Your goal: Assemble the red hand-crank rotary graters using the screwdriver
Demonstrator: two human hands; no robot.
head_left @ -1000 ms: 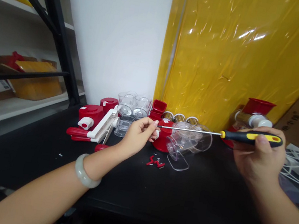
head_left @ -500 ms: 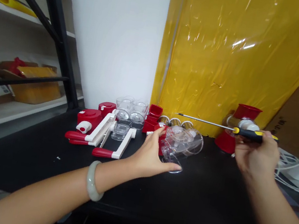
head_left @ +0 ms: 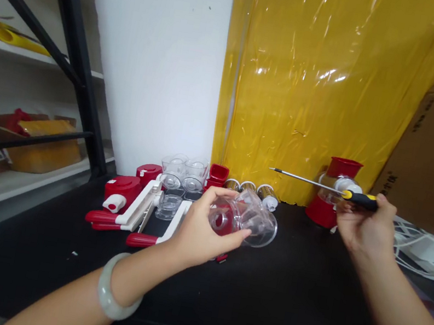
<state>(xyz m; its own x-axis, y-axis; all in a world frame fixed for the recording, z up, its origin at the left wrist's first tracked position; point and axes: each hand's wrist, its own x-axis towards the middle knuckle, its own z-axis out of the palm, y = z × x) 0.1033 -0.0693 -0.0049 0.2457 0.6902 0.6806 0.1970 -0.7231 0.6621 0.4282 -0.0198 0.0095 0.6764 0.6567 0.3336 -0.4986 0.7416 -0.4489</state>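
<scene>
Over the table (head_left: 280, 306), left fingers (head_left: 238, 236) clasp clear housing (head_left: 252, 221); right fingers (head_left: 381, 204) grip screwdriver (head_left: 356, 197).

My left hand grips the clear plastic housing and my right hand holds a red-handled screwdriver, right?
No. The head view shows the right hand holding a black-and-yellow-handled screwdriver, not red; the left hand does grip the clear plastic housing.

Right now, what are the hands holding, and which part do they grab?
The left hand grips the clear plastic piece around one end. The right hand holds the screwdriver by its black-and-yellow handle.
</scene>
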